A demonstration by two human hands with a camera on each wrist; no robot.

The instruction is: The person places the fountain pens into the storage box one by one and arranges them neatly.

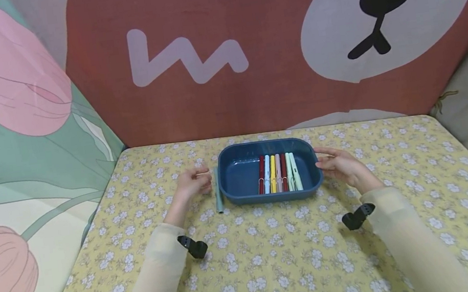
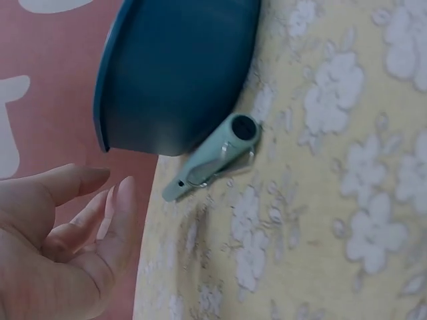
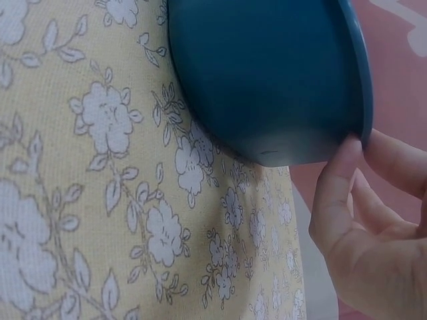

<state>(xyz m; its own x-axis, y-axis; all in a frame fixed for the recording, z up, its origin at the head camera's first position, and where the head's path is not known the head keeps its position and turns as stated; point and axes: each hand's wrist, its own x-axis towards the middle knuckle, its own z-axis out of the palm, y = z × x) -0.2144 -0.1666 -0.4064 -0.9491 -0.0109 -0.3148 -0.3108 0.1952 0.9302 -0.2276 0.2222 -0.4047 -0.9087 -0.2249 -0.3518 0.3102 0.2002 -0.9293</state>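
A dark blue plastic box (image 1: 245, 200) with rounded corners sits on the table. Capped pens (image 1: 279, 172) in dark red, light blue, yellow, pink and pale green lie side by side in its right half. My right hand (image 1: 343, 166) holds the box's right end, thumb and index finger at the rim (image 3: 363, 87). To the left of the box, a sage green pen (image 2: 213, 157) with a wire clip lies on the cloth, close against the box's wall. My left hand (image 1: 192, 186) hovers just left of that pen, fingers loosely bent and apart from it, holding nothing.
A yellow floral cloth (image 1: 249, 262) covers the table. Behind the table's far edge stands a red-brown printed backdrop (image 1: 272, 96), with another printed sheet (image 1: 23, 193) on the left. Each wrist wears a small black camera (image 1: 194, 246).
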